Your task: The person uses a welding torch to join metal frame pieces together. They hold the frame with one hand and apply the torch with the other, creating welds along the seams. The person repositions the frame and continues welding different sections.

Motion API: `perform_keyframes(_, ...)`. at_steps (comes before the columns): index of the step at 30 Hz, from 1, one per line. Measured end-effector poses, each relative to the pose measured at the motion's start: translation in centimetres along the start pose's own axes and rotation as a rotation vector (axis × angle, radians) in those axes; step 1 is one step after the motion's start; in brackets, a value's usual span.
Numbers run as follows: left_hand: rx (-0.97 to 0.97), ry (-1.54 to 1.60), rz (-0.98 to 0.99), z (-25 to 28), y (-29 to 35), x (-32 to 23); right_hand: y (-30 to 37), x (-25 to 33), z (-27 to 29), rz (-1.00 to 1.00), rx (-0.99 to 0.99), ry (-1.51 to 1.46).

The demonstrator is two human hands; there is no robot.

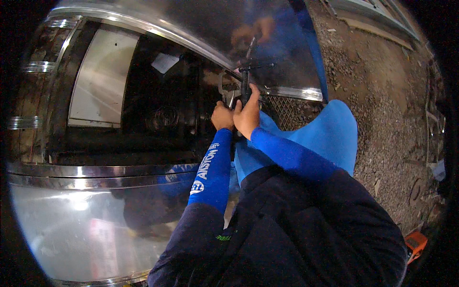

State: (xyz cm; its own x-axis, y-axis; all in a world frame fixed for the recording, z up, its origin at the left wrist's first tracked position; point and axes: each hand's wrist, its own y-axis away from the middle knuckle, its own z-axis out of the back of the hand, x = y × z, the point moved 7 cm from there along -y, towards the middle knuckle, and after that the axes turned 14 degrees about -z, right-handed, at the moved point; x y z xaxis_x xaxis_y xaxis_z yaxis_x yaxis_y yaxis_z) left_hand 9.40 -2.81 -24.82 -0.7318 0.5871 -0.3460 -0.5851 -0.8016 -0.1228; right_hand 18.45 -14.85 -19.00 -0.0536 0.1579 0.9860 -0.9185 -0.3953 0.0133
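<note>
Both my hands are close together at a metal edge near the middle. My left hand [223, 116] is closed around the lower end of what looks like a locking C-clamp [221, 87], whose curved jaw rises beside the panel's rim. My right hand [247, 115] grips an upright black tool [245, 81], thumb lying along its side. Near the top of that tool a thin dark bar crosses in front of the shiny metal panel [282, 52], which mirrors my hands. The palms hide the lower parts of both tools.
A dark framed opening [158, 115] with a pale flat panel [103, 79] inside lies to the left. Polished sheet metal [62, 210] curves below it. Diamond mesh [287, 111] sits by my blue-covered knee [330, 126]. Gravel ground [377, 91] and an orange object [415, 246] are at right.
</note>
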Motion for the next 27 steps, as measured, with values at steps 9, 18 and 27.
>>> perform_keyframes(9,-0.024,0.048,-0.029,-0.5,-0.2,1.0,0.6,0.9,-0.9,-0.106,0.041,-0.061)
perform_keyframes(18,0.006,0.059,0.002,-0.8,-0.4,1.3,0.6,1.0,-1.2,-0.125,0.046,-0.081)
perform_keyframes(27,0.064,0.029,0.05,-1.1,-0.6,1.9,0.6,0.8,-1.7,-0.15,0.084,-0.129)
